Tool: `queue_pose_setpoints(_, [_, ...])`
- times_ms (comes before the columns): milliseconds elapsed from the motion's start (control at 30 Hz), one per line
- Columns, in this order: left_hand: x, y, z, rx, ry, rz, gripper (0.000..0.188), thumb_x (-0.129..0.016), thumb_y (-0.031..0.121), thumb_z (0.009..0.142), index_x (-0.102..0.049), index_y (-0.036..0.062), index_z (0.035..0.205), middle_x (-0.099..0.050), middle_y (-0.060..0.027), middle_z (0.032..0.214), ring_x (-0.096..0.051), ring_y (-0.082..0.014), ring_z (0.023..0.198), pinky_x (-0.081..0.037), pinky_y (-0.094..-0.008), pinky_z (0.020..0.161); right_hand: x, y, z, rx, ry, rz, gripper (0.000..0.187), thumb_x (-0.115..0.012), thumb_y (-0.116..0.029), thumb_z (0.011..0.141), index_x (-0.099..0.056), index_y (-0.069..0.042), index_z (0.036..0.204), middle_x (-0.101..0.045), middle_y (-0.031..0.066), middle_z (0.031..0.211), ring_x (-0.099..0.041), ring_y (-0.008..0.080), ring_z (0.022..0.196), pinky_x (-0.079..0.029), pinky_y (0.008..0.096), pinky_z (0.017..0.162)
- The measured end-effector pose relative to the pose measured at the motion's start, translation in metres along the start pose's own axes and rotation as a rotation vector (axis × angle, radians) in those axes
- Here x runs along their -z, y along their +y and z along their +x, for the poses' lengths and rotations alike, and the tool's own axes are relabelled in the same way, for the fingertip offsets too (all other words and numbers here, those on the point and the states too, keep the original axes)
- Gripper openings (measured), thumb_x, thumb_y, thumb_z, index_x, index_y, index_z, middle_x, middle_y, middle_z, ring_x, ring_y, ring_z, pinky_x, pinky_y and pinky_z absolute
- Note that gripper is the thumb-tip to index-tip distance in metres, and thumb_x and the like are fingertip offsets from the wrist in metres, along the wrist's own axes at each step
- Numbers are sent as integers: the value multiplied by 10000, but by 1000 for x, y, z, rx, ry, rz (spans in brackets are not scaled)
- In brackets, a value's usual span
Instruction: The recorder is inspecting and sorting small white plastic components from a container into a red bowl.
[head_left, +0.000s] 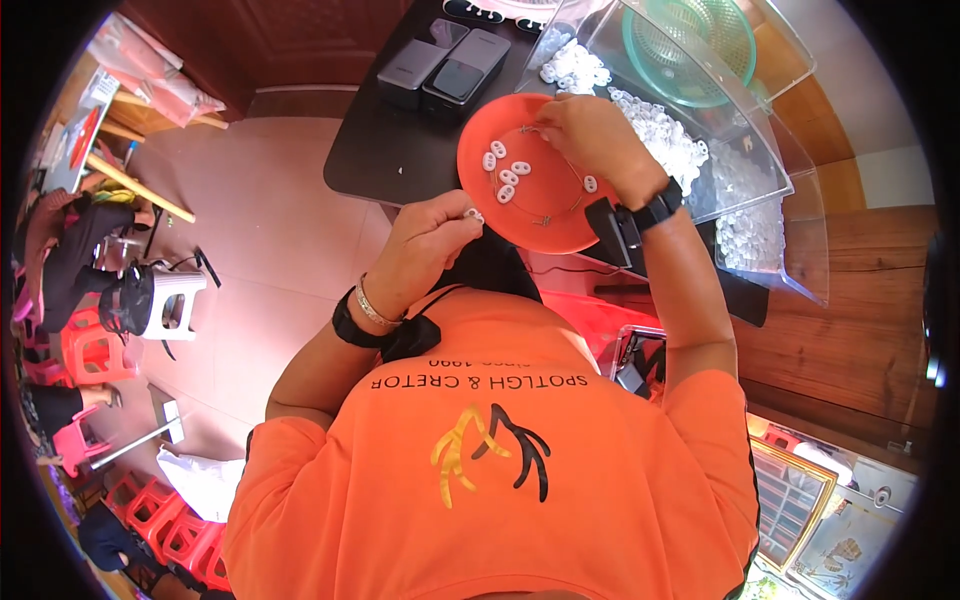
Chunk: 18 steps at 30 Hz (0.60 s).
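Note:
My left hand (432, 245) is closed in a pinch in front of the orange-red bowl (540, 232), on the side near my body. A small white oval piece (474, 214) pokes out between its thumb and finger. My right hand (592, 135) reaches over the bowl's far right side, its fingertips pressed together beside some thin metal bits (528, 128); what they grip is too small to make out. Several white oval pieces with two holes (509, 178) lie in the bowl. More thin metal bits (543, 220) rest at its near side.
The bowl stands on a dark table (370, 150). Two grey-black devices (468, 68) sit at its far left. To the right, clear plastic bins (760, 150) hold heaps of white pieces (665, 140) and a green basket (690, 50). Red stools (165, 525) and people are at far left.

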<state>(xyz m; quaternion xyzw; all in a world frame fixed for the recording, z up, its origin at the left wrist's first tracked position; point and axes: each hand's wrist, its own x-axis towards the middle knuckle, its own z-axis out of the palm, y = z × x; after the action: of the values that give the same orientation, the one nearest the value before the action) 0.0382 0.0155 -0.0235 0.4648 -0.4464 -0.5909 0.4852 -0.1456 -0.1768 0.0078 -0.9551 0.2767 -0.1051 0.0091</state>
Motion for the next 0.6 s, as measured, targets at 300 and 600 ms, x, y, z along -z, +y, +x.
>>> queue_pose_setpoints(300, [-1,-6,2,28,-5,-59,160,-525,182,888,-573,52,811,-516,36,643,-479,-40,564,-343,-181,526,-12,-1,10,1,-129,24,132,-603,-149,782,-630,-33,838,-628,147,813,-611,341,794,-482,422,707])
queue_pose_setpoints(600, [-7,-5,6,53,-48,-51,173,-508,176,890,-572,39,805,-526,21,645,-489,-52,560,-355,-191,529,0,-15,-7,-27,-1,92,159,-589,-156,775,-629,-13,830,-635,187,760,-627,358,748,-498,438,673])
